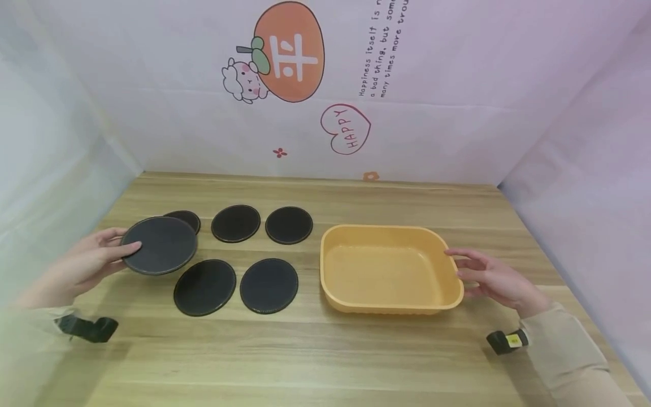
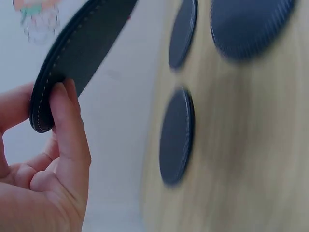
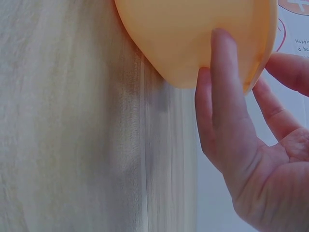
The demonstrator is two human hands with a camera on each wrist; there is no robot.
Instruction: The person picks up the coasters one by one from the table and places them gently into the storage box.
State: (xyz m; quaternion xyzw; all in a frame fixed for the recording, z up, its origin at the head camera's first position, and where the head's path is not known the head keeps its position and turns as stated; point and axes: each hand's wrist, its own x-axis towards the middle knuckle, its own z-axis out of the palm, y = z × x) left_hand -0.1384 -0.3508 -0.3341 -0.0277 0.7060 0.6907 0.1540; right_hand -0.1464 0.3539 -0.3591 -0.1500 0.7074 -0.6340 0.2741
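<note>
My left hand [image 1: 96, 257] pinches a round black coaster [image 1: 161, 247] by its left edge, thumb on top, and holds it above the table. Pale stitching runs around its rim in the left wrist view. Near it several matching coasters lie flat on the table, among them one [image 1: 204, 287] in the front row and one [image 1: 236, 223] behind. A coaster at the back left [image 1: 185, 218] is partly hidden by the held one. On the right, my right hand [image 1: 493, 280] touches the right end of a yellow plastic basin [image 1: 391, 308], its fingers rather straight against the rim and outer wall.
The wood-grain table [image 1: 305, 362] ends at a white cloth backdrop [image 1: 193, 130] printed with cartoons and words. Cloth also hangs at both sides. A black strap with a small device sits on the left wrist [image 1: 89, 328] and another on the right wrist [image 1: 508, 341].
</note>
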